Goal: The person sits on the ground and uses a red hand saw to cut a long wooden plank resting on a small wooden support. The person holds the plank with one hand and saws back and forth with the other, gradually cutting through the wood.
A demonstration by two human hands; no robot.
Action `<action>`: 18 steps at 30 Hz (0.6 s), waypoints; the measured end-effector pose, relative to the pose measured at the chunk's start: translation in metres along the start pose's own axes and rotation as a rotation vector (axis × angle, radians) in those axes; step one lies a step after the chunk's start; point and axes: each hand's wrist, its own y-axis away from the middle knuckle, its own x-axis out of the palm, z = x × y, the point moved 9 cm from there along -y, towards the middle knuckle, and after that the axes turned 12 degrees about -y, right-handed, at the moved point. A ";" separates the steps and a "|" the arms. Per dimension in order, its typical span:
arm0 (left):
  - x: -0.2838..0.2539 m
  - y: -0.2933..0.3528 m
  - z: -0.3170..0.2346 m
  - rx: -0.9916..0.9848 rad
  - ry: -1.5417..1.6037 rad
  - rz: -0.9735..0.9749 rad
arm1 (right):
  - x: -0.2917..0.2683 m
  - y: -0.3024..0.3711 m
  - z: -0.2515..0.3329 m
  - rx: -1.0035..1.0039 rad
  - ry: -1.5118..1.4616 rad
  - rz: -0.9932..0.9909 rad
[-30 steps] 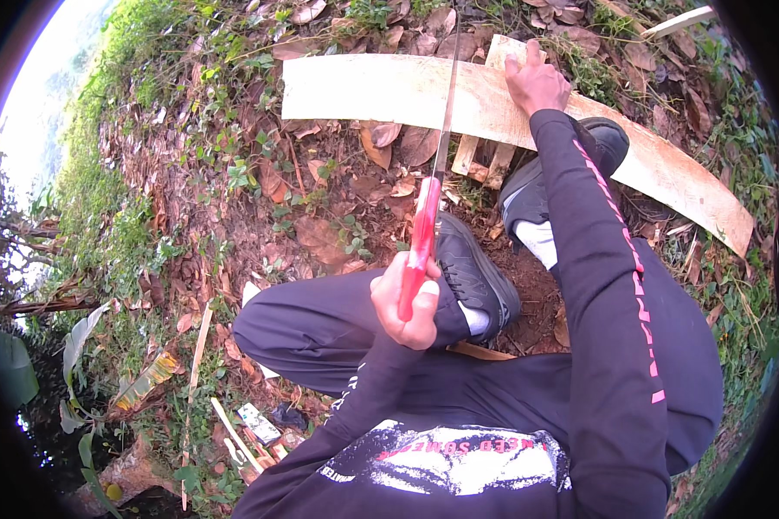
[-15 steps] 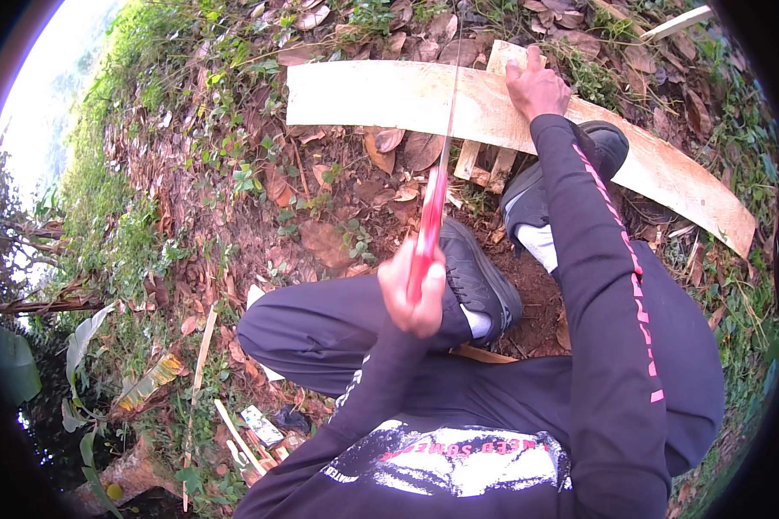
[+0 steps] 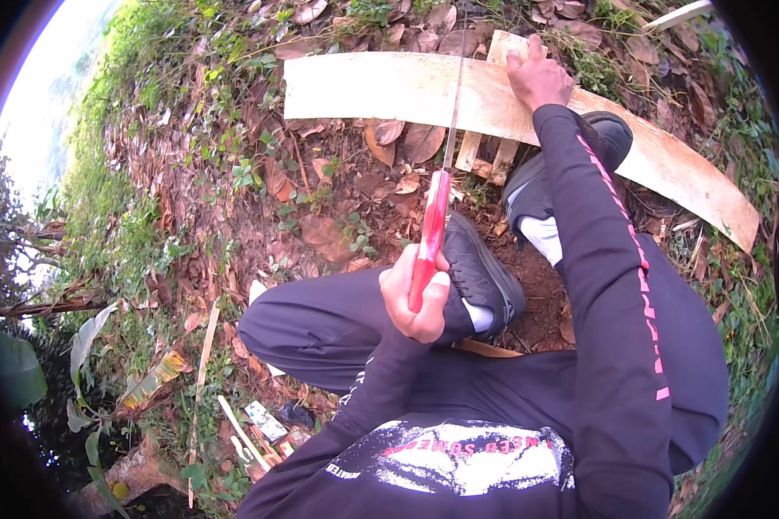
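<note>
My left hand [image 3: 415, 298] is closed round the red handle of a handsaw [image 3: 433, 221]. The thin blade points away from me and crosses the pale wooden board [image 3: 363, 86] left of its middle. On top of that board, my right hand [image 3: 541, 82] grips it by the far edge, with fingers bent. Shorter wood pieces [image 3: 506, 48] lie crosswise beneath the board and stick out on both sides. My right shoe [image 3: 610, 143] is close against the near edge of the board. How deep the blade sits in the wood cannot be made out.
My left shoe [image 3: 485, 277] stands on bare soil near the saw handle. Dry leaves [image 3: 325, 238] and low green plants cover the ground. A long thin wood strip [image 3: 203, 372] and several offcuts [image 3: 255, 441] lie at the lower left. Another pale stick [image 3: 679, 15] is at the far right.
The saw has shifted slightly, and its blade leans a little further right at the far end. The board's left end sits slightly farther away. Both hands keep their hold.
</note>
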 end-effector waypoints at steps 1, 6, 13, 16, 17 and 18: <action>-0.003 0.002 0.002 -0.015 0.035 -0.006 | 0.001 0.001 0.000 0.005 0.006 0.008; -0.018 -0.001 0.004 -0.048 0.045 -0.059 | 0.007 -0.002 0.007 -0.007 -0.005 0.001; -0.017 -0.005 0.012 -0.037 0.012 -0.068 | 0.012 -0.005 0.006 -0.014 0.012 -0.029; -0.012 -0.004 0.010 -0.086 0.014 -0.046 | 0.011 -0.005 -0.002 0.004 -0.021 0.007; -0.012 -0.005 0.008 -0.078 0.025 -0.048 | 0.006 -0.007 0.002 -0.002 -0.020 0.003; -0.012 -0.005 0.006 -0.071 0.037 -0.049 | 0.001 -0.009 0.005 -0.008 -0.020 -0.002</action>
